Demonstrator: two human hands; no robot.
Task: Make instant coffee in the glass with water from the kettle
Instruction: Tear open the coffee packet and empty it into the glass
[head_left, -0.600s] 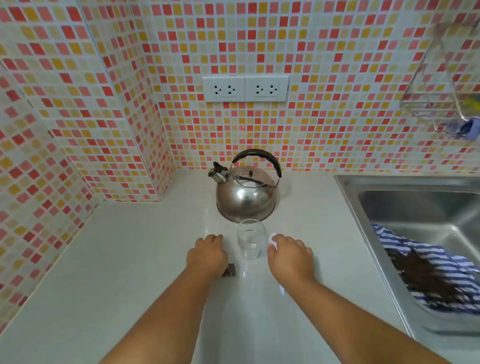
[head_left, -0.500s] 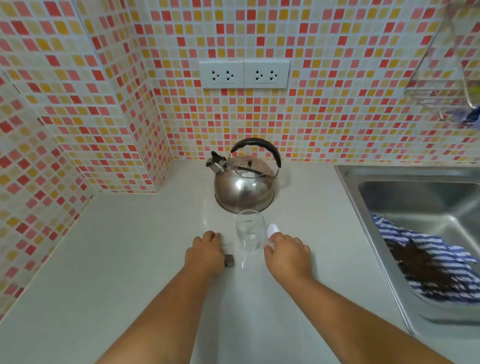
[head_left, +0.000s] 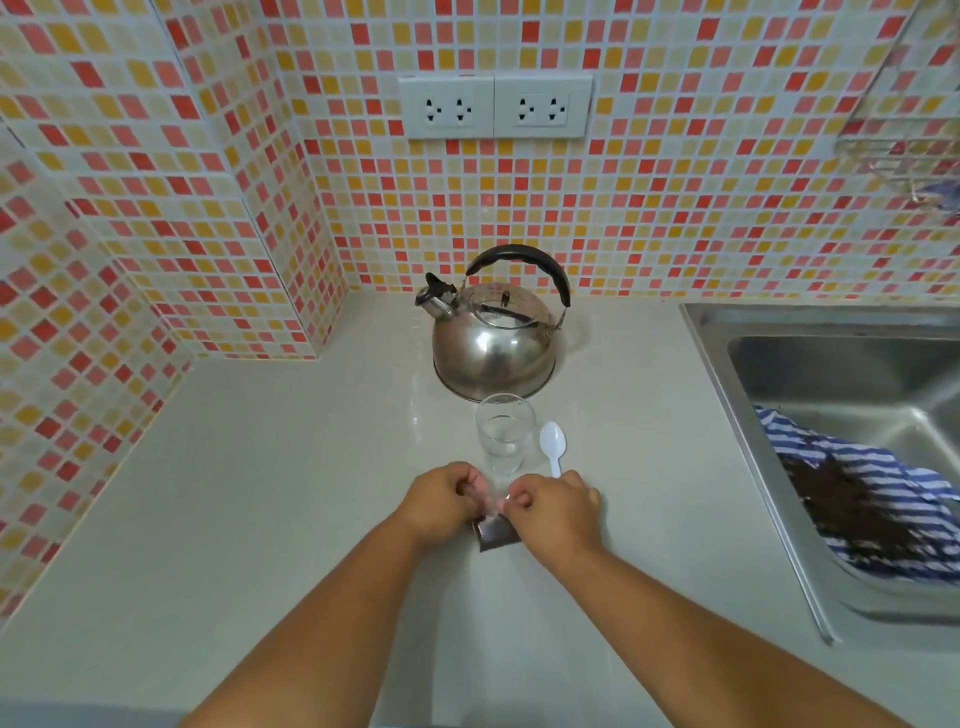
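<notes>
Pale countertop (head_left: 260, 493) under bright mosaic tiles; the steel kettle (head_left: 493, 348) stands at the back, the empty glass (head_left: 504, 436) just in front of it, a white plastic spoon (head_left: 553, 449) lying beside the glass; left hand (head_left: 441, 501) and right hand (head_left: 556, 512) meet near the glass, both pinching the top of a dark coffee sachet (head_left: 496, 532).

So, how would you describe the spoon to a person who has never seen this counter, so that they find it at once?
Start at the steel kettle against the tiled wall; just in front of it stands a clear glass. The spoon lies flat on the counter at the right of the glass, its bowl pointing toward the kettle. It is the only white plastic thing there, small and glossy.
</notes>
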